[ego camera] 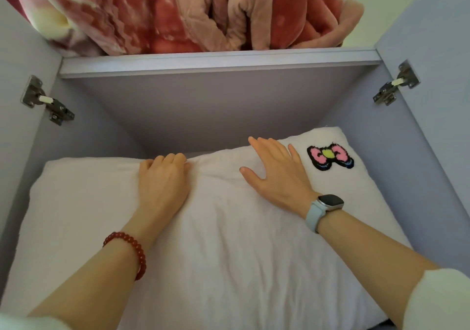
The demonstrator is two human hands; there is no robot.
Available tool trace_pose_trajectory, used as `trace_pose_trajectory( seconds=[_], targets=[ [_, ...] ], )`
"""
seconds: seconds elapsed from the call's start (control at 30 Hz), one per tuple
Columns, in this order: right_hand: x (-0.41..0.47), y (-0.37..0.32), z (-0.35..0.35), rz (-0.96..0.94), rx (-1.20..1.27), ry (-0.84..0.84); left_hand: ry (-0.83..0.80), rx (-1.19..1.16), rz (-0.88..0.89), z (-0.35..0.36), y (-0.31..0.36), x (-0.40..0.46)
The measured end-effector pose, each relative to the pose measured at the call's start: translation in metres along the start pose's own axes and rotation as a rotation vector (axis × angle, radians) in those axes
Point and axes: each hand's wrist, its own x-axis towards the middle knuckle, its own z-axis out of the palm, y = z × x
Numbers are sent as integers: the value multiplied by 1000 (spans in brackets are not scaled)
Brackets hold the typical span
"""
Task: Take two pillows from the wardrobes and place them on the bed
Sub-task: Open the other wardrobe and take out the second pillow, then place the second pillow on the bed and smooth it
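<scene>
A white pillow [216, 248] with a pink bow patch [330, 157] at its far right corner fills the lower wardrobe compartment. My left hand [164, 182] lies on the pillow's far edge, its fingers curled over that edge. My right hand [276, 169] rests flat on top of the pillow, fingers spread, just left of the bow. A red bead bracelet is on my left wrist and a watch on my right. I cannot tell whether a second pillow lies underneath.
A grey shelf [218, 61] spans the wardrobe above the pillow, with a bunched pink and red blanket [178, 11] on it. The lavender side walls carry metal door hinges [45, 101] on the left and hinges [395, 85] on the right.
</scene>
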Motion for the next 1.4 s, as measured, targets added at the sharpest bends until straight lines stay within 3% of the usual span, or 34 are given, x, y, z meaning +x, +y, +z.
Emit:
trace_pose_trajectory(
  seconds=[0.33,0.57,0.7,0.93,1.1,1.3,1.4],
  targets=[
    [19,-35,-40,-120,-88,-106,433,-185,-28,-58,8,-17],
    [-11,-87,-86,-280,-191,329,507,-348,-18,-113,15,-37],
    [-30,-110,-120,-262,-260,422,501,-430,15,-147,12,-44],
    [-102,-128,-164,-139,-277,275,262,-587,27,-179,31,-93],
    [-201,-124,-196,13,-306,81,29,-749,55,-187,73,-175],
    [-326,-126,-244,149,-341,-31,-175,-943,126,-207,126,-283],
    [-376,-127,-272,228,-395,-115,-351,-1018,229,-215,156,-324]
  ],
)
